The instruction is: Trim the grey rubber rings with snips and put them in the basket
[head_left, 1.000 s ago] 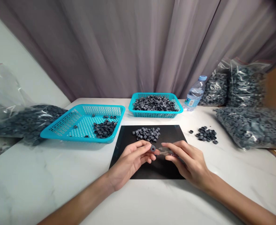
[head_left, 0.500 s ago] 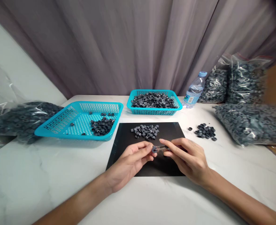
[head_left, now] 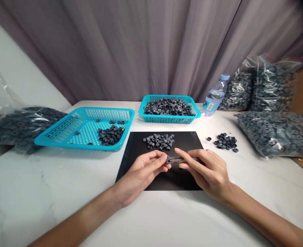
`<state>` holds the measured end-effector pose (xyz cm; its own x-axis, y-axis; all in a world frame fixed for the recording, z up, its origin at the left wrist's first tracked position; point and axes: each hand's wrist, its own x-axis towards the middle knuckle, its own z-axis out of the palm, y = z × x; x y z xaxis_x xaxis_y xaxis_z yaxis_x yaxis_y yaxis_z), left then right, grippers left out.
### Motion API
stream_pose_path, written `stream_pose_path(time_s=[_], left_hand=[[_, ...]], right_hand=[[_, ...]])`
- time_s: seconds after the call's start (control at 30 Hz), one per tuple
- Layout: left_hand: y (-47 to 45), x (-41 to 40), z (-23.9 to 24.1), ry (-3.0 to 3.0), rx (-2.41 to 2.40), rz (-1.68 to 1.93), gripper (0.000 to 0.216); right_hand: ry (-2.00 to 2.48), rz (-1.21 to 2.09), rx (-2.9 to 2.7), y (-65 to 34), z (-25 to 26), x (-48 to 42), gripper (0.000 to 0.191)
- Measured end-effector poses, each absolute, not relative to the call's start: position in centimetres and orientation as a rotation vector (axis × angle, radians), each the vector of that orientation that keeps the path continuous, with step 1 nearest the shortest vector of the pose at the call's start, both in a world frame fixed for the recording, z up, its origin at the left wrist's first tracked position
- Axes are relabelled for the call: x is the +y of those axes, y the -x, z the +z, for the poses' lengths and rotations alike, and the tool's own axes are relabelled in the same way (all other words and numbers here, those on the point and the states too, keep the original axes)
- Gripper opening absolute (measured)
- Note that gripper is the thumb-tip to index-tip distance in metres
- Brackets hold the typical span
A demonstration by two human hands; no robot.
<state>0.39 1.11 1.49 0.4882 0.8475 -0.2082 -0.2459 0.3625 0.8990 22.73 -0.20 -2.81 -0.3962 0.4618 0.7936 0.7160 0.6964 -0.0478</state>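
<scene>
Between the thumb and fingers of my left hand [head_left: 142, 175] is a small dark grey ring-shaped piece [head_left: 169, 160], its hole facing me. My right hand [head_left: 208, 171] grips a slim, shiny tool [head_left: 177, 159] that looks like tweezers; its tip touches or nearly touches the ring piece. The right index finger stretches out above the tool. Both hands are over a black mat [head_left: 164, 183]. Just beyond them a heap of grey ring pieces [head_left: 159, 141] lies on the mat. A dark piece partly shows under the right fingers.
At left, a blue basket [head_left: 64, 144] holds some pieces; another blue basket [head_left: 169, 120] at the back is full of them. A smaller pile [head_left: 226, 141] lies right of the mat. Beyond stand a water bottle [head_left: 214, 97] and stuffed clear bags [head_left: 277, 133]; another bag [head_left: 30, 127] lies left.
The view has shifted slightly, so things sit a little higher in the picture. Both hands keep their hold; the tool's angle at the ring piece has changed slightly.
</scene>
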Motion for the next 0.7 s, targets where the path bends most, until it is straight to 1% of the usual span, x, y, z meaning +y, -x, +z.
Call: stream_pose_path(time_s=[0.27,0.53,0.7], left_hand=[[-0.43,1.15,1.68,-0.946,0.774,0.779,0.018],[-0.10,1.15,1.10,-0.959,0.751,0.751,0.016],[-0.02,1.27,0.78,-0.958,0.735,0.739,0.015]], right_hand=[[0.888,-0.423,-2.074,-22.81,-2.73,-0.17,0.045],[0.851,-0.518,-2.075,-22.76,-2.53,-0.14,0.031],[0.838,-0.541,-2.074,-22.75,-2.38,-0.12,0.028]])
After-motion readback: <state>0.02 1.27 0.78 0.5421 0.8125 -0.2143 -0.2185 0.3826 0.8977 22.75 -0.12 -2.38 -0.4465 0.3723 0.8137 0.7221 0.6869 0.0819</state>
